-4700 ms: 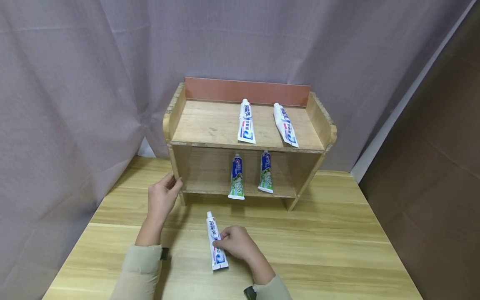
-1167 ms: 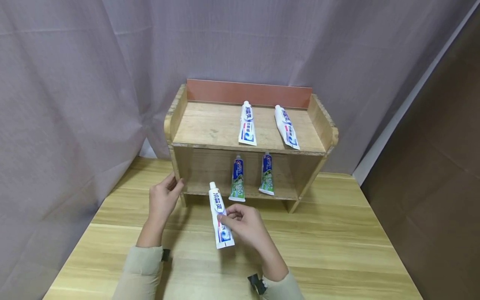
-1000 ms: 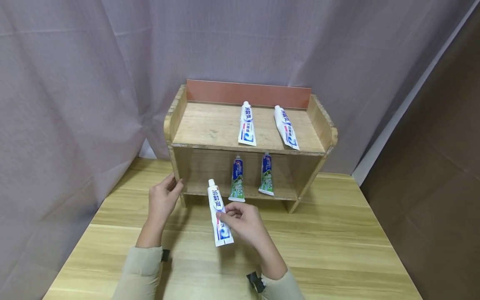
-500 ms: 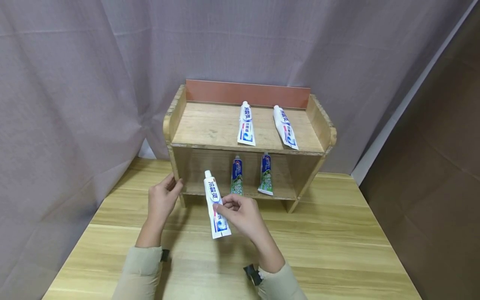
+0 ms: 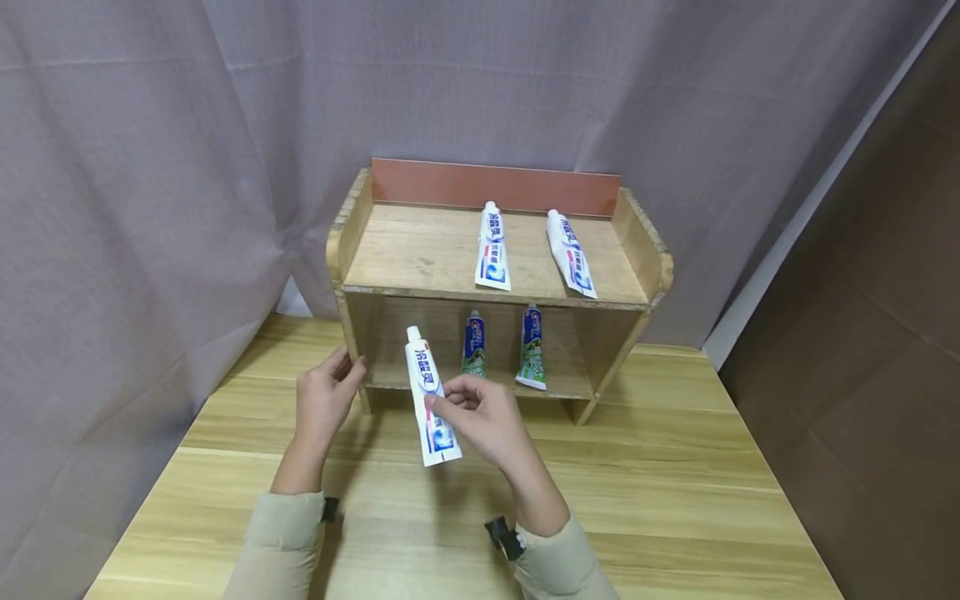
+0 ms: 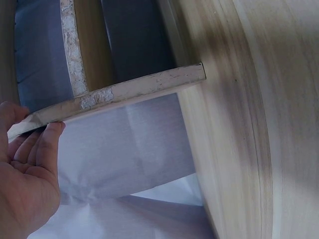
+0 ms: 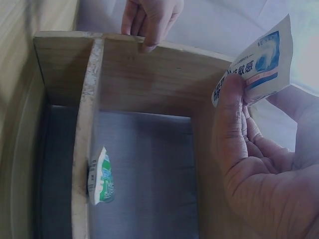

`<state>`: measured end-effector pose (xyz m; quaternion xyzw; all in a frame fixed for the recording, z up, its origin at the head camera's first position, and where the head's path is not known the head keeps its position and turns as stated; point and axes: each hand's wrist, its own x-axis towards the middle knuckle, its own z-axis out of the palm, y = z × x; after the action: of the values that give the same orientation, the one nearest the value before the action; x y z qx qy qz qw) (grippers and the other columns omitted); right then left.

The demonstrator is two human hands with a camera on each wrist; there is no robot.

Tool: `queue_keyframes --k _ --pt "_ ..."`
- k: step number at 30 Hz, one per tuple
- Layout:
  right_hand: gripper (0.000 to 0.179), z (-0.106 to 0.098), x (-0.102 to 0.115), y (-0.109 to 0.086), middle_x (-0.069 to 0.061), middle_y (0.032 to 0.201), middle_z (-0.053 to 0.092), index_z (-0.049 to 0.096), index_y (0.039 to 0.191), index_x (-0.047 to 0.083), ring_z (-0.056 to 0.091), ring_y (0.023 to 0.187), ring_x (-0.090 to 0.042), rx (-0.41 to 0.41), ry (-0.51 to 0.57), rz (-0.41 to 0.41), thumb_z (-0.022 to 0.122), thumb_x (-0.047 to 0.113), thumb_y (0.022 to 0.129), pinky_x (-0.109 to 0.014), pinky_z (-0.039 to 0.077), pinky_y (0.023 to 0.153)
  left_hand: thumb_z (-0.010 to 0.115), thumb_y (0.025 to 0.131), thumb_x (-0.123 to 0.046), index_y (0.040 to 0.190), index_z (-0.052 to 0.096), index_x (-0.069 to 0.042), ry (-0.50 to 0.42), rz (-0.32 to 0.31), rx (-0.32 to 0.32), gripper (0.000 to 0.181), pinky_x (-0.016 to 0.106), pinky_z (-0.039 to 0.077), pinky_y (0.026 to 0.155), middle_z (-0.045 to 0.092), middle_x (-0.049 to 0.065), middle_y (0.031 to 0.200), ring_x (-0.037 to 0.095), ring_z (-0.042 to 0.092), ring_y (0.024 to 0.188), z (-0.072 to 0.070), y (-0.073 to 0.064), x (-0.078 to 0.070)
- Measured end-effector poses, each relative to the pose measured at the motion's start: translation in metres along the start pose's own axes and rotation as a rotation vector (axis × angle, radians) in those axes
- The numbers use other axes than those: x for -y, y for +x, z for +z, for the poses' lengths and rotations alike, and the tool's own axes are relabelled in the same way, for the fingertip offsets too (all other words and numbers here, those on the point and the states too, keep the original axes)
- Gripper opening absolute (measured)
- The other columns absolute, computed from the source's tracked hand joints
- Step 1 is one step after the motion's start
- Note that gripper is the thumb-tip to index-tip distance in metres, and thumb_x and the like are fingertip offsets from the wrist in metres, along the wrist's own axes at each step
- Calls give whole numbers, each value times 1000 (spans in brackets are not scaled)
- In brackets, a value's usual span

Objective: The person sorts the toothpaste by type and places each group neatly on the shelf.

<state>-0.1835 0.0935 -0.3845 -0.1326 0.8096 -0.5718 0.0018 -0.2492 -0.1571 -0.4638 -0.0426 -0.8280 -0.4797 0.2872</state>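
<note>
My right hand [image 5: 483, 417] pinches a white toothpaste tube [image 5: 427, 392] with blue lettering, cap end up and away from me, in front of the lower shelf's left part. In the right wrist view the tube's flat end [image 7: 269, 55] sticks out past the thumb. My left hand [image 5: 324, 396] grips the left side panel of a small wooden shelf [image 5: 420, 258]; in the left wrist view the thumb and fingers [image 6: 47, 144] pinch the panel's edge [image 6: 144, 85]. Two more white tubes lie on the top board, one in the middle [image 5: 492, 250], one to the right [image 5: 572, 254].
On the lower board lie two blue-green toothpaste tubes, the left one [image 5: 474, 342] partly hidden by my right hand, the right one [image 5: 532, 350] in full view. The shelf stands on a wood-grain table [image 5: 675, 483] before a grey curtain [image 5: 465, 75].
The white tube lay on the table earlier under my right hand. It is now lifted and has risen steadily toward the shelf, drifting slightly left. My left hand stays on the side panel.
</note>
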Motion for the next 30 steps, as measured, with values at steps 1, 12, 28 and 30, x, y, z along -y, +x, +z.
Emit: queue_keyframes --k 1,12,28,30 --pt "23 0 1 0 1 82 72 74 92 14 67 75 -20 0 4 -4 80 35 86 -35 62 66 69 93 -11 123 71 -4 -1 -2 0 31 28 61 76 71 21 108 34 74 93 0 0 0" --pt "19 -5 13 2 1 81 72 74 91 16 67 76 -21 -16 5 -40 80 33 86 -34 61 65 70 93 -10 122 71 -3 -11 -2 0 30 26 61 76 71 22 108 34 74 93 0 -1 -1" --pt "21 -10 29 6 -1 81 72 74 91 15 67 74 -22 -37 41 -67 81 34 86 -33 61 60 70 92 -8 122 72 -4 -30 14 -10 30 21 60 76 71 22 108 33 74 93 2 -1 0" --pt "21 -11 32 7 -1 81 72 74 92 14 67 73 -23 -40 46 -67 81 34 86 -32 61 59 69 92 -8 122 72 -4 -28 15 -12 30 22 60 76 71 22 108 34 74 93 2 -1 0"
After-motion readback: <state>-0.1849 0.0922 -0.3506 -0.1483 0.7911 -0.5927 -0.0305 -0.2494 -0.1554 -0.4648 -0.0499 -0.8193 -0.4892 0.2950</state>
